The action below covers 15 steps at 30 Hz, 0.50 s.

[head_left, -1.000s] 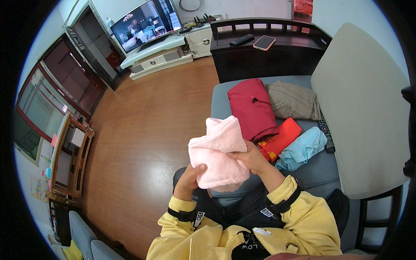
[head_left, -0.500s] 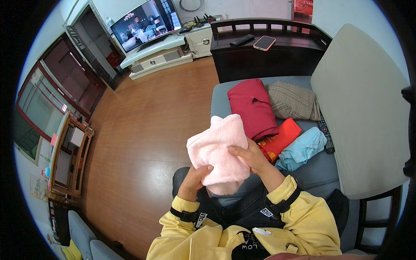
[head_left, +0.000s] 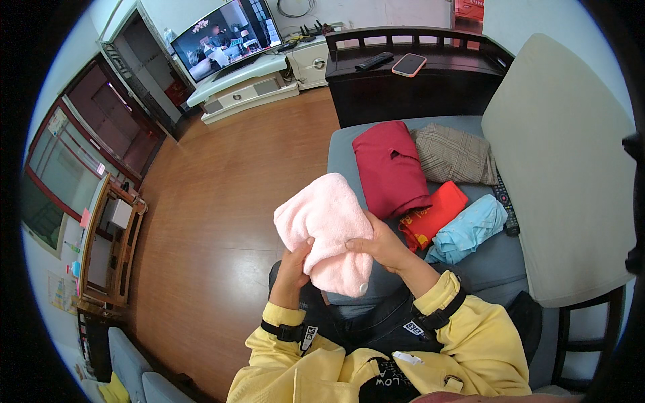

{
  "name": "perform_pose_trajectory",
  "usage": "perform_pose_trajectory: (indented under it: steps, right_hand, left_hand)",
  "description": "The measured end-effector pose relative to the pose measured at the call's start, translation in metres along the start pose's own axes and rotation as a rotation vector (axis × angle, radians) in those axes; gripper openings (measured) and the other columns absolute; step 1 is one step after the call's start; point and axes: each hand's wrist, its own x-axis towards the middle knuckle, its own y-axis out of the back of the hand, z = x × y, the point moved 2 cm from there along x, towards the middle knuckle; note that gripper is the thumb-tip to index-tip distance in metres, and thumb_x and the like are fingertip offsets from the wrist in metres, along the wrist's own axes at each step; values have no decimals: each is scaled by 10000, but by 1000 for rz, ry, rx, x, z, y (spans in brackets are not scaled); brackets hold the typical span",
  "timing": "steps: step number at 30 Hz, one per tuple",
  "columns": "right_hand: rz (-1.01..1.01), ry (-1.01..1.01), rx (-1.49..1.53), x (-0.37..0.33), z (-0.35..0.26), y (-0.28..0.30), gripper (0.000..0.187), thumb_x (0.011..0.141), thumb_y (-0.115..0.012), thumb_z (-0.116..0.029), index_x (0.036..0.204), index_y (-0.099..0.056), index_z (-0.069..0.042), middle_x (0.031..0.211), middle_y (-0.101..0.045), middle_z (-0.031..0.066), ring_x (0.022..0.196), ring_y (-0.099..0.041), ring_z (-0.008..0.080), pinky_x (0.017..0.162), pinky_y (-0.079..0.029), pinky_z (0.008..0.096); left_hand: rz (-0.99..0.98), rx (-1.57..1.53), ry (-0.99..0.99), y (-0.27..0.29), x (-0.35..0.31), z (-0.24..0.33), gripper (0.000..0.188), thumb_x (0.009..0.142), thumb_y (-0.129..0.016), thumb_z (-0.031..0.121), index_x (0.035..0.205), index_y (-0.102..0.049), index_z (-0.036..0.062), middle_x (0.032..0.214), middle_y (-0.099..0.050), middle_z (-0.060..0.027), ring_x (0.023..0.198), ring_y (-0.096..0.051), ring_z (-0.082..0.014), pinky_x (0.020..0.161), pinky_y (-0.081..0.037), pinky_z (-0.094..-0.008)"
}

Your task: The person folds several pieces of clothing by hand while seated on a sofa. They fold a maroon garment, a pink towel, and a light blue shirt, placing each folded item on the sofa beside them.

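A fluffy pink towel point(head_left: 321, 213), folded into a thick bundle with a small white button at its lower corner, is held up above my lap. My left hand point(head_left: 290, 272) grips its lower left side, thumb on top. On the right side, my right hand point(head_left: 388, 245) pinches it with the thumb pressed over the front; the other fingers are behind the cloth. Beside my right hand on the seat lie a rolled dark red garment point(head_left: 391, 171), a bright red cloth point(head_left: 435, 211), a light blue cloth point(head_left: 469, 230) and a folded brown checked garment point(head_left: 455, 154).
The blue-grey sofa seat point(head_left: 342, 158) has a pale backrest cushion point(head_left: 561, 174), with a remote control point(head_left: 505, 208) by it. On the dark wooden armrest point(head_left: 457, 70) rest another remote point(head_left: 374, 61) and a phone point(head_left: 409, 65). A television point(head_left: 227, 37) stands beyond the wooden floor point(head_left: 222, 201).
The pink towel has shifted slightly left and turned in my hands, bringing its white button into sight. Both hands moved a little with it; the clothes on the sofa stay put.
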Motion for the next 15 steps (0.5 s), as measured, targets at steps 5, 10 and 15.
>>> perform_pose_trajectory:
  steps: [5, 10, 15]
  right_hand:
    - [312, 145, 56, 0, 0, 9, 661, 821, -704, -104, 1397, -395, -5, 1275, -538, 114, 1164, -533, 209, 992, -440, 335]
    - [519, 432, -8, -5, -19, 27, 587, 880, -641, -145, 1404, -396, -43, 1364, -447, 117, 1217, -463, 200, 1035, -388, 338]
    - [669, 662, -143, -12, -32, 51, 539, 902, -603, -156, 1397, -409, -70, 1381, -389, 58, 1229, -431, 191, 1027, -374, 333]
  left_hand:
    - [-55, 195, -41, -24, 29, 19, 607, 894, -647, 186, 1391, -378, -37, 1332, -515, -172, 1183, -544, -275, 973, -468, -405]
    - [-165, 309, -149, -69, 68, 62, 606, 868, -688, 158, 1356, -403, -57, 1278, -549, -182, 1139, -569, -275, 943, -487, -390]
    - [-318, 219, -147, -99, 128, 66, 637, 862, -705, 212, 1353, -403, -59, 1266, -555, -184, 1121, -578, -280, 941, -490, -396]
